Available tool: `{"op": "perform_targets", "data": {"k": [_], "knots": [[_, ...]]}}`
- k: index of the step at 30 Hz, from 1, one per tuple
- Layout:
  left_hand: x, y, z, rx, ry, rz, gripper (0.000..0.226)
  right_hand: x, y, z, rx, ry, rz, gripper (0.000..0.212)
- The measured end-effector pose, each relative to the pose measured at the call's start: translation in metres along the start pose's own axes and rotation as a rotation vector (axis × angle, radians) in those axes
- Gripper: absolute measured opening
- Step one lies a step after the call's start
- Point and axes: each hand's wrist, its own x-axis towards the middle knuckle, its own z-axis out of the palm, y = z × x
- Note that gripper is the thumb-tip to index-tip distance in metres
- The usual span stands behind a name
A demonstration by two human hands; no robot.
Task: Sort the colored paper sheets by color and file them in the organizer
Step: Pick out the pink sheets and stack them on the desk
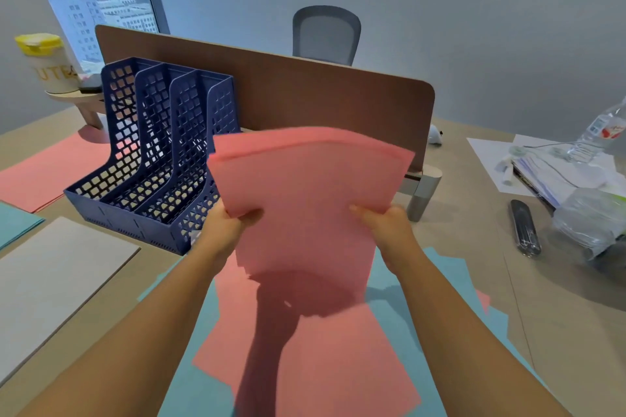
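**Head view: pink stack lifted clear, organizer slots waiting**

Nearest the camera, loose pink sheets point(305, 366) and teal sheets point(396, 332) lie overlapping on the tabletop point(559, 332), not yet sorted. They look like the heap that is still to be picked through.

Above them both hands hold a pink stack point(305, 186) in the air. The left hand point(227, 227) grips its lower left edge with the thumb on top and the fingers curled beneath; the right hand point(386, 227) pinches the lower right edge the same way. Holding from two sides probably keeps the sheets squared, and the stack is tipped up toward standing, which would suit sliding it edge-first into a slot. The top corners still fan apart a little.

To the left sit a grey board point(50, 281) and the corner of a teal pile point(17, 223), with another pink pile point(44, 173) farther back beside the organizer. These seem to be colours already set apart.

The blue organizer point(152, 152) stands just left of the raised stack, against the brown divider panel point(305, 95). Through its mesh walls the three upright slots appear to hold no paper, so filing looks barely begun.

Off to the right, well apart, are white papers point(542, 166), a plastic bottle point(599, 132) and a dark stapler point(525, 227). Beyond the divider an office chair point(325, 34) faces this way
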Motion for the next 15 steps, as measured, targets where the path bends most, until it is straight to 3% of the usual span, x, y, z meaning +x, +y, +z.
{"op": "perform_targets", "data": {"k": [6, 11, 15], "knots": [[0.002, 0.001, 0.008, -0.042, -0.028, 0.04, 0.031, 0.01, 0.001, -0.001, -0.011, 0.035, -0.033, 0.021], [-0.004, -0.047, 0.003, -0.005, -0.073, -0.097, 0.04, 0.004, 0.042, -0.002, -0.021, 0.014, 0.12, 0.031], [0.0, -0.055, 0.005, 0.053, -0.061, -0.143, 0.042, 0.004, 0.041, 0.006, -0.044, 0.039, 0.07, 0.023]]}}
